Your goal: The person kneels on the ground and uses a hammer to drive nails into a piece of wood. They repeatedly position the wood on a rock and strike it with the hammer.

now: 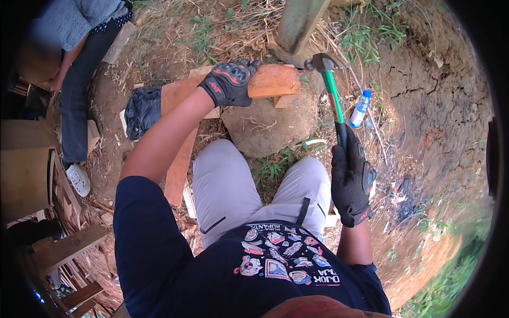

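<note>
My left hand (230, 83), in a black glove with red trim, is wrapped over a reddish-brown wooden board (274, 80) in front of me. The board's right end rests above a large rock (273, 127), with a smaller wood block (284, 100) under it. My right hand (352, 183), gloved the same way, grips the dark lower handle of a claw hammer (332, 93) with a green shaft. The hammer stands head upward, to the right of the board's end and apart from it.
A blue-capped plastic bottle (360, 109) lies right of the hammer. A post (300, 24) rises beyond the board. Left are a black plastic bag (143, 112), another reddish board (179, 169) and a person's leg (74, 111). Wooden planks (71, 248) lie at lower left.
</note>
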Available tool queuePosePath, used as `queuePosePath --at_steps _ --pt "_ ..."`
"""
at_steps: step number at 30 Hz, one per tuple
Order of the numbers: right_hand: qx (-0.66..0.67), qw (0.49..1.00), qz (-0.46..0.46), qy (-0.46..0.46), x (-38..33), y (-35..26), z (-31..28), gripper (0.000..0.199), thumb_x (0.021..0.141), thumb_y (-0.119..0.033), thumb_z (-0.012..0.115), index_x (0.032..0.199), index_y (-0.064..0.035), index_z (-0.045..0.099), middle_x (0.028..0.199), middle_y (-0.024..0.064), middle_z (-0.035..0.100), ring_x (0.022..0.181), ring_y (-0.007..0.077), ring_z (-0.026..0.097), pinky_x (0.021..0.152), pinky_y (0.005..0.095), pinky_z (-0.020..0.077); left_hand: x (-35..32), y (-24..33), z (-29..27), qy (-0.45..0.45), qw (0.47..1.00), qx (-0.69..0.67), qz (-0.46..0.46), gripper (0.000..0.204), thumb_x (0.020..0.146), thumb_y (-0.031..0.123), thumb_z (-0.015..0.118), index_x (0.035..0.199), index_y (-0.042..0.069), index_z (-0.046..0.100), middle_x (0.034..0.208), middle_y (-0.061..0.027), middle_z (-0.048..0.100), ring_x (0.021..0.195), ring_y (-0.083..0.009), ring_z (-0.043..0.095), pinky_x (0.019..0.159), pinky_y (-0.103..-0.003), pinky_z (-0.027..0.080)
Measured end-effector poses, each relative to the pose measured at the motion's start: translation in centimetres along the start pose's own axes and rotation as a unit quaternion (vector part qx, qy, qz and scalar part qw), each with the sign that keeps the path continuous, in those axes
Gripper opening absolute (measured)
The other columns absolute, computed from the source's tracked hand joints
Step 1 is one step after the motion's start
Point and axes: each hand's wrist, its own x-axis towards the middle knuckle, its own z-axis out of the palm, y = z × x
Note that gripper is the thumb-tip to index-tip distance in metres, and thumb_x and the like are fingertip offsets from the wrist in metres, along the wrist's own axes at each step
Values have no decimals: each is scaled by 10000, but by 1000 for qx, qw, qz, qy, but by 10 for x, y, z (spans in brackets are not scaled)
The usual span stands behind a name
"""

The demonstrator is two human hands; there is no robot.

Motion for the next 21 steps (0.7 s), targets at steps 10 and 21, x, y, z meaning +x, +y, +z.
queuePosePath --at_steps 10,21 --pt "-80 997 -9 -23 -2 -24 -22 421 1115 -119 622 1533 -77 646 1302 204 785 1056 364 811 874 433 642 -4 16 -28 -75 997 26 -25 1127 750 391 878 1704 39 393 1456 -244 644 1283 -393 689 1098 -482 579" --pt "-85 996 -23 -8 -7 -5 -6 442 1111 -124 627 1551 -78 628 1258 213 792 1014 366 808 816 442 629 0 6 -21 -28 999 24 -5 1111 730 379 889 1680 35 428 1419 -249 667 1278 -402 694 1091 -485 584"
